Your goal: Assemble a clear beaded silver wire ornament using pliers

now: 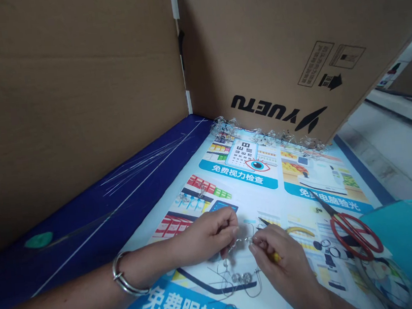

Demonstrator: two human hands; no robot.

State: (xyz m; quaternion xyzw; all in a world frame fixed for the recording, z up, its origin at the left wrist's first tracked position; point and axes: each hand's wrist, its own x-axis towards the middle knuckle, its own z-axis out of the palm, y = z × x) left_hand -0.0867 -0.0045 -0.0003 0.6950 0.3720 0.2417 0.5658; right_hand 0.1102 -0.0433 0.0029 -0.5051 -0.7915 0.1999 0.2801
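Between my hands runs a short piece of thin wire with small clear beads [242,240]. My left hand [217,232], with a silver bangle at the wrist, pinches its left end. The fingers of my right hand [282,255] close on the other end. Yellow-handled pliers [301,231] show partly behind and under my right hand; whether that hand also grips them is hidden. Below the fingers, loose wires and round clear beads [241,278] are on the printed sheet [259,203].
Cardboard panels [72,90] stand at the left and back. Clear beaded wire pieces [274,137] line the back edge. Red-handled scissors [356,236] lie at right beside a teal item [410,245]. Thin clear strands [147,158] and a green piece [39,240] lie on the blue surface at left.
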